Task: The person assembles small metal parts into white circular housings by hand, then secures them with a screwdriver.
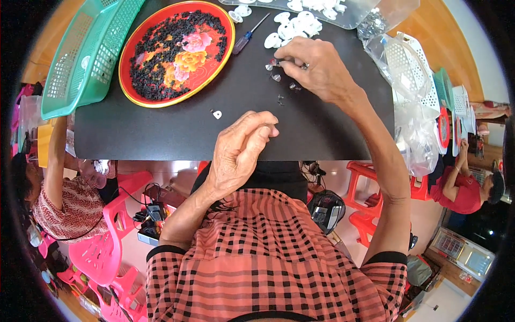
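Observation:
My right hand (316, 67) reaches over the far part of the dark table, thumb and forefinger brought together. A small piece with a reddish bit shows at the fingertips, too small to name. Just below lie several small clear, shiny parts (276, 78) and tiny dark bits (280, 100). My left hand (238, 147) is at the table's near edge, fingers curled against the thumb; whatever they hold, if anything, is hidden. A small white piece with a hole (217, 114) lies to its upper left. White round plastic pieces (295, 27) are heaped beyond my right hand.
A red flowered tray (124, 80) of small black pieces stands left, beside a green plastic basket (75, 102). A screwdriver (244, 43) lies right of the tray. Clear bags (418, 139) and a white basket (410, 70) line the right edge. Other people sit at both sides.

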The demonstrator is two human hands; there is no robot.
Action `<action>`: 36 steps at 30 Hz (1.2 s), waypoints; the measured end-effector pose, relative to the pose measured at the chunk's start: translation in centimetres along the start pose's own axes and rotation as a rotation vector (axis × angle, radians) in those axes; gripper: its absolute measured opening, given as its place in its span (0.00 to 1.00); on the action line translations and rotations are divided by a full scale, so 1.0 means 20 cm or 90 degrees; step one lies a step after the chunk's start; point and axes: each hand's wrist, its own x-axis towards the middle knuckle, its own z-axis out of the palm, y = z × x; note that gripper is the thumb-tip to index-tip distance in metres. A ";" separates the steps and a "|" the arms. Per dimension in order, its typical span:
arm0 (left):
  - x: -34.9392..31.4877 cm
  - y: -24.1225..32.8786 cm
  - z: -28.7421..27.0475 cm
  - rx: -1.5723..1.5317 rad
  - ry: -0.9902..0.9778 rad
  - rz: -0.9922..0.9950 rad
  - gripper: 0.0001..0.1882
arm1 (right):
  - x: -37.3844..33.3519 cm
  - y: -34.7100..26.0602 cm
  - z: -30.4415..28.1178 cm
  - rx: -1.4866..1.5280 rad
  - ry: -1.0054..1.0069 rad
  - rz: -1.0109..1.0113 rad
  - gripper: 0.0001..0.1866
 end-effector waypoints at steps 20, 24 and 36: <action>-0.01 -0.02 0.00 0.026 -0.016 0.024 0.11 | 0.11 0.02 -0.02 -0.086 0.085 -0.025 0.08; -0.01 -0.02 0.00 0.023 -0.009 0.016 0.10 | 0.16 -0.02 0.01 -0.197 0.014 -0.063 0.08; -0.01 -0.02 0.01 -0.083 0.031 -0.025 0.09 | 0.14 -0.05 -0.03 0.083 0.017 0.149 0.08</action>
